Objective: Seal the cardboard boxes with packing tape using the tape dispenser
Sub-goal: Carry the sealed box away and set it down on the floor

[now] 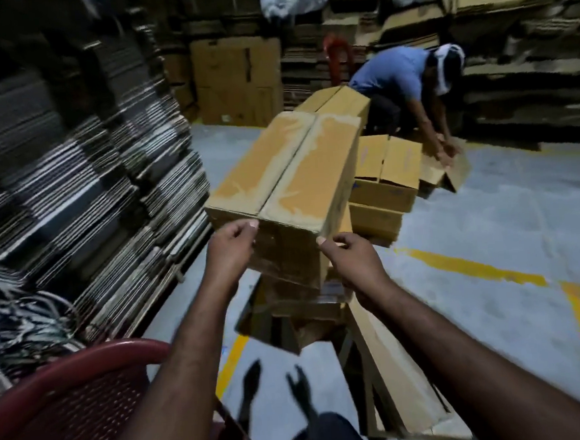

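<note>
Long cardboard box (pixel 288 171) at 12 o'clock, flaps closed. Left hand (pixel 234 247) grips its near-left corner, right hand (pixel 349 260) the near-right, fingertips partly hidden behind cardboard. Stack (pixel 293 288) beneath is dark and blurred.

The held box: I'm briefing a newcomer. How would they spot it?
Right of the wall of flattened cartons, boxes are piled on the grey floor. The long box lies topmost, its near end gripped by the left hand and right hand. It is far longer than the short boxes behind it.

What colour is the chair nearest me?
The chair is dark red, with a lattice back; the head view shows it.
</note>
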A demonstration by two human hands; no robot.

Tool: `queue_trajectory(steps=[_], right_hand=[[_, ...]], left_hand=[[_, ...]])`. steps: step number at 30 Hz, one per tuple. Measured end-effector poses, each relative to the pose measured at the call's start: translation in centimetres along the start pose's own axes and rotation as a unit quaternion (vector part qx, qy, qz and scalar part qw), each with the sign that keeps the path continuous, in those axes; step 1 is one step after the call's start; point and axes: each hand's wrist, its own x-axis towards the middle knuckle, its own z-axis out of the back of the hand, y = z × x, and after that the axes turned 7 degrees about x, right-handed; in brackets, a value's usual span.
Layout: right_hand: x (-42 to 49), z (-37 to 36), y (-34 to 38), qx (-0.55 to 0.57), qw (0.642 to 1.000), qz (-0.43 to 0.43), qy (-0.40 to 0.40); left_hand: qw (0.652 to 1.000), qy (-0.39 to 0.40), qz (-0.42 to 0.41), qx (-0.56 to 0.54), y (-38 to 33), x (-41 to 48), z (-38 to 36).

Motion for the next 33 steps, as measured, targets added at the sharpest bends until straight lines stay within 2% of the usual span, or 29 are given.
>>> queue_trajectory(steps=[5, 8, 13, 16, 26, 33], right_hand=[[6.7, -3.2, -0.4, 0.027, 0.998, -0.053, 0.016], [10.5, -5.0, -1.6, 0.039, 0.997, -0.064, -0.002], [14.6, -6.2, -4.4, 0.084, 0.99, -0.115, -0.016], [15.0, -6.0, -4.4, 0.113, 0.987, -0.117, -0.012], [15.2, 1.5, 3.6, 0.16, 0.982, -0.025, -0.092], [10.1, 8.9, 7.1, 0.178, 0.957, 0.025, -0.227]], left_hand=[[0.995, -0.076, 0.011, 0.067, 0.1, 9.3, 1.8], [0.99, -0.088, 0.032, 0.104, 1.0, 15.4, 2.2], [0.991, 0.014, 0.128, 0.037, 3.8, 22.7, 1.5], [0.99, 0.02, 0.138, -0.004, 4.5, 25.0, 0.5], [0.995, 0.052, 0.035, -0.082, 0.4, 27.2, -5.3], [0.976, 0.159, -0.098, -0.108, -8.9, 25.0, -12.3]])
